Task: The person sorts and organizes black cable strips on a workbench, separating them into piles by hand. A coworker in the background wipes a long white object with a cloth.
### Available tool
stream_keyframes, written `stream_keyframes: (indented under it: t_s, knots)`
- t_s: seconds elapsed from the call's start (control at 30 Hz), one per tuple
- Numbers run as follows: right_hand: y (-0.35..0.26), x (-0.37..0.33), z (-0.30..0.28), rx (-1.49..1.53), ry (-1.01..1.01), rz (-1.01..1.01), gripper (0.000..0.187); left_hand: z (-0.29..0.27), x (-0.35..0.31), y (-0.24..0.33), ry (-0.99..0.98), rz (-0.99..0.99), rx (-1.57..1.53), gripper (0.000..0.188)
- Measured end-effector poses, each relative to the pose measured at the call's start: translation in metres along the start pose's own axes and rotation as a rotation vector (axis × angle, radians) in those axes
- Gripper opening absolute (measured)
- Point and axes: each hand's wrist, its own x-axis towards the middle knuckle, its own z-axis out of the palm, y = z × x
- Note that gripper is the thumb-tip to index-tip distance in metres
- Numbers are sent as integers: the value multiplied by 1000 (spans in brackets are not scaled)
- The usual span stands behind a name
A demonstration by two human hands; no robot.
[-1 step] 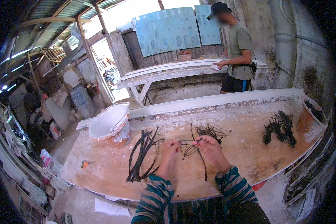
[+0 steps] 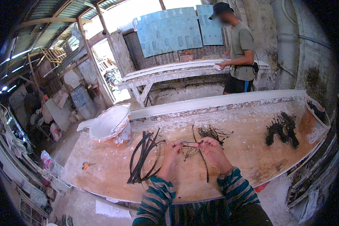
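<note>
- Thin black strips (image 2: 194, 148): held between both hands, just above the middle of the counter (image 2: 101, 177).
- Left hand (image 2: 172, 150): fingers pinched on one end of the strips.
- Right hand (image 2: 211, 147): fingers closed on the other end; a long strip hangs from it toward the counter's near edge.
- Change: none visible; hands and strips keep the same position as in the earlier view.
- Nearby: a looped bundle of black straps (image 2: 143, 160) left of the hands; a white bucket (image 2: 111, 126) beyond it.

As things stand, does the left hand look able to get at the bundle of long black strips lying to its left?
Probably yes. The left hand is beside the black strips with only bare tabletop between, though it would first have to let go of the thin dark strands it pinches with the right hand.
</note>
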Motion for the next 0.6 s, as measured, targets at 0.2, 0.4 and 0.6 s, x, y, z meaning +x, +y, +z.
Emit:
stream_keyframes:
  t_s: [0.2, 0.4, 0.6]
  knots:
    - [1, 7, -11, -304, -53, 51, 15, 1, -3, 2, -37, -5, 11, 8]
    - [7, 16, -12, -746, 244, -128, 12, 6, -3, 10, -310, -14, 4, 8]
    - [1, 23, -40, -1138, 515, -229, 19, 28, -27, 13, -657, 109, 194, 11]
